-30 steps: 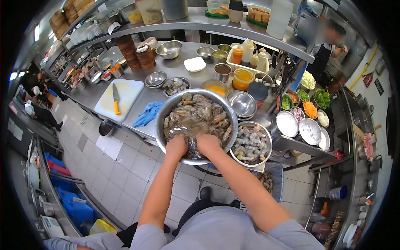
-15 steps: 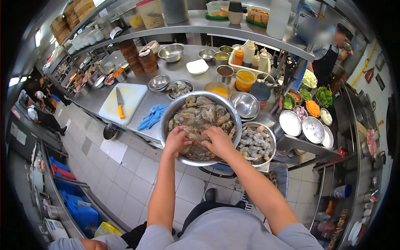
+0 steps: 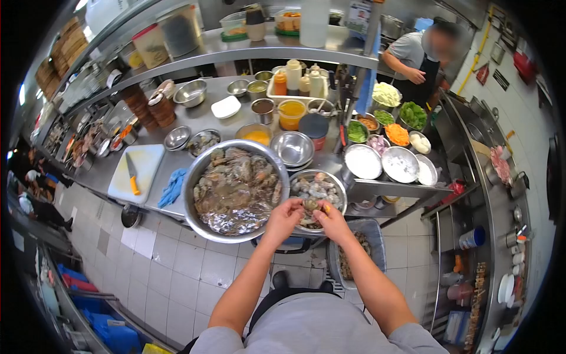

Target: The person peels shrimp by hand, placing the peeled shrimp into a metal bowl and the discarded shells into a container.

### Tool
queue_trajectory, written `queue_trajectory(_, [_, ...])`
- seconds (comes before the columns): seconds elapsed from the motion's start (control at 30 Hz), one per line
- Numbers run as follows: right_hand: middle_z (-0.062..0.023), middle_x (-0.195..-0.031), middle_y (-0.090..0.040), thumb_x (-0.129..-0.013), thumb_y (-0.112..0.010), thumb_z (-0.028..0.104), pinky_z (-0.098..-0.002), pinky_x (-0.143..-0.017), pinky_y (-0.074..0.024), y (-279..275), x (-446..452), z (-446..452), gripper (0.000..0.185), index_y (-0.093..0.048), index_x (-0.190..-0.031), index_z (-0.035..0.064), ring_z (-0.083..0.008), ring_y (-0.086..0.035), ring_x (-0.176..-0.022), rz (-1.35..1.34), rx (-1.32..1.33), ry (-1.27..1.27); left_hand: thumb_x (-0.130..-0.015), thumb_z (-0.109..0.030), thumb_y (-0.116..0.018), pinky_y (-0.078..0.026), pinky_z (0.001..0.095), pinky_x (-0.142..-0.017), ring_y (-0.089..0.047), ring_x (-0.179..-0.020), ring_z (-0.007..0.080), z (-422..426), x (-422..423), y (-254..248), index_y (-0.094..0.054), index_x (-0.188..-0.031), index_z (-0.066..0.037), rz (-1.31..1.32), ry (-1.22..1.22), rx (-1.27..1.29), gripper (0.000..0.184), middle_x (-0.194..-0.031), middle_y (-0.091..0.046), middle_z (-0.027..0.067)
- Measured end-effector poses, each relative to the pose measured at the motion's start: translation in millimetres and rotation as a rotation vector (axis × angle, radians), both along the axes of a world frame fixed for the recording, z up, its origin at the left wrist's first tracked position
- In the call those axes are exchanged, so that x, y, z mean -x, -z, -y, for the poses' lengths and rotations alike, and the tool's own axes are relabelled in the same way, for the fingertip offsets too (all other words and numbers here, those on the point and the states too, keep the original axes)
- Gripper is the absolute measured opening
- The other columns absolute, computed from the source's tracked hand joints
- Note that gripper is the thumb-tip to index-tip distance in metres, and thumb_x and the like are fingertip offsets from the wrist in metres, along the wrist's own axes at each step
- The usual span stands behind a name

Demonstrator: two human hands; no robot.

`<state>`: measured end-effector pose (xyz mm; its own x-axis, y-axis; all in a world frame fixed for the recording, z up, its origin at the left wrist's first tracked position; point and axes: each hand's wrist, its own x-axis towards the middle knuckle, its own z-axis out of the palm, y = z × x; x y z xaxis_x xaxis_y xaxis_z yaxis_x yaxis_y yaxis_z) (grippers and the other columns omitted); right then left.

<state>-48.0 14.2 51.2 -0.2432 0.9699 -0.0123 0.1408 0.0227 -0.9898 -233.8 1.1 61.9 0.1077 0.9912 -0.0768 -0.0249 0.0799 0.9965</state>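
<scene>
My left hand [image 3: 284, 220] and my right hand [image 3: 332, 220] meet over the near edge of a metal bowl of peeled shrimp [image 3: 318, 187]. Between the fingertips of both is a greyish shrimp [image 3: 311, 205], small and partly covered by the fingers. Just left stands a large steel bowl [image 3: 190, 203] of whole shrimp in murky water, with shells heaped toward its far side. Below my right forearm, a grey plastic bin [image 3: 380, 251] holds what look like shrimp heads and shells.
A white cutting board [image 3: 119, 183] with an orange-handled knife [image 3: 132, 174] lies left, beside a blue cloth [image 3: 173, 187]. Nested steel bowls [image 3: 293, 147] stand behind. Bowls of white powder [image 3: 363, 161] and vegetables sit right. Across the counter is a person in an apron [image 3: 421, 71].
Both hands have left the water of the large bowl and moved right to the peeled-shrimp bowl, now with a shrimp between them. The view has turned rightward.
</scene>
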Motion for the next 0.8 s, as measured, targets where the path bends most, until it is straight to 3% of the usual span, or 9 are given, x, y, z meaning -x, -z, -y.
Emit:
queue_trajectory(0.03, [-0.0042, -0.088, -0.059, -0.096, -0.055, 0.014, -0.0288, -0.067, -0.049, 1.8, -12.9, 5.0, 0.017, -0.056, -0.109, 0.003, -0.0139, -0.06, -0.078, -0.261, 0.23, 0.04, -0.09, -0.005, -0.062, -0.052, 0.0277, -0.075, -0.064, -0.089, 0.0164, -0.7, -14.0, 2.4, -0.059, -0.123, 0.0, -0.32, -0.04, -0.362, 0.034, -0.102, -0.065, 0.0108])
queue_trajectory(0.1, [-0.0019, -0.084, -0.059, -0.098, -0.049, 0.017, -0.026, -0.065, -0.0482, 4.6, -39.6, 17.0, 0.016, -0.054, -0.109, 0.0061, -0.0117, -0.058, -0.074, -0.321, 0.269, 0.051, -0.087, -0.005, -0.064, -0.053, 0.0311, -0.075, -0.064, -0.084, 0.0198, 0.2, -50.9, 6.5, -0.059, -0.123, -0.001, -0.309, 0.042, -0.346, 0.037, -0.099, -0.066, 0.012])
queue_trajectory(0.17, [-0.0014, -0.083, -0.058, -0.098, -0.05, 0.018, -0.0254, -0.063, -0.0471, 9.4, -62.9, 29.8, 0.016, -0.053, -0.109, 0.0074, -0.0112, -0.056, -0.069, -0.375, 0.402, 0.122, -0.085, -0.006, -0.065, -0.053, 0.034, -0.074, -0.065, -0.081, 0.0233, 8.0, -89.4, 16.2, -0.059, -0.123, -0.002, 0.059, 0.166, -0.06, 0.039, -0.1, -0.066, 0.0132])
queue_trajectory(0.3, [0.0015, -0.077, -0.051, -0.103, -0.048, 0.023, -0.0243, -0.055, -0.0416, 12.1, -106.6, 57.3, 0.016, -0.051, -0.101, 0.0075, -0.0087, -0.049, -0.062, -0.262, 0.419, 0.183, -0.085, 0.003, -0.057, -0.051, 0.0324, -0.082, -0.064, -0.094, 0.0247, 21.2, -137.9, 19.9, -0.057, -0.129, -0.005, -0.365, 0.144, -0.443, 0.044, -0.108, -0.062, 0.0136])
queue_trajectory(0.43, [0.003, -0.074, -0.049, -0.104, -0.045, 0.031, -0.0232, -0.053, -0.0384, 25.9, -140.8, 71.4, 0.024, -0.051, -0.094, 0.0101, -0.0063, -0.046, -0.062, -0.085, 0.449, 0.18, -0.081, 0.004, -0.059, -0.05, 0.0392, -0.086, -0.061, -0.101, 0.035, 26.6, -162.6, 19.5, -0.058, -0.13, -0.008, -0.579, 0.32, -0.68, 0.05, -0.111, -0.059, 0.0172])
queue_trajectory(0.5, [-0.002, -0.074, -0.054, -0.104, -0.045, 0.032, -0.029, -0.057, -0.0431, 40.4, -154.1, 75.4, 0.029, -0.052, -0.093, 0.0066, -0.0134, -0.052, -0.063, 0.005, 0.443, 0.194, -0.08, 0.001, -0.06, -0.051, 0.0409, -0.086, -0.062, -0.101, 0.036, 26.9, -171.5, 26.4, -0.059, -0.129, -0.007, -0.621, 0.326, -0.751, 0.05, -0.11, -0.06, 0.0171])
queue_trajectory(0.57, [-0.0143, -0.081, -0.063, -0.102, -0.045, 0.031, -0.041, -0.068, -0.0485, 47.2, -163.8, 81.0, 0.031, -0.055, -0.096, 0.0015, -0.0305, -0.062, -0.074, 0.428, 0.1, 0.135, -0.083, -0.001, -0.059, -0.053, 0.041, -0.084, -0.063, -0.098, 0.0363, 27.1, -181.4, 37.9, -0.06, -0.127, -0.006, -0.655, 0.386, -0.641, 0.044, -0.107, -0.062, 0.0171])
queue_trajectory(0.67, [-0.0244, -0.095, -0.065, -0.1, -0.046, 0.03, -0.0498, -0.08, -0.0472, 56.9, -174.7, 82.6, 0.032, -0.057, -0.102, -0.0005, -0.044, -0.061, -0.092, 0.575, -0.022, 0.179, -0.085, -0.004, -0.058, -0.052, 0.0436, -0.085, -0.062, -0.103, 0.0385, 30.5, -196.8, 45.9, -0.06, -0.125, -0.003, -0.612, 0.425, -0.413, 0.04, -0.114, -0.064, 0.021])
queue_trajectory(0.8, [-0.0266, -0.1, -0.065, -0.1, -0.046, 0.031, -0.0516, -0.082, -0.0466, 51.6, -184.5, 78.8, 0.032, -0.058, -0.104, 0.0012, -0.046, -0.059, -0.098, 0.62, 0.017, 0.171, -0.087, -0.006, -0.056, -0.05, 0.0454, -0.09, -0.06, -0.11, 0.0401, 31.9, -209.4, 30.8, -0.056, -0.128, 0.001, -0.583, 0.471, -0.092, 0.042, -0.123, -0.06, 0.026])
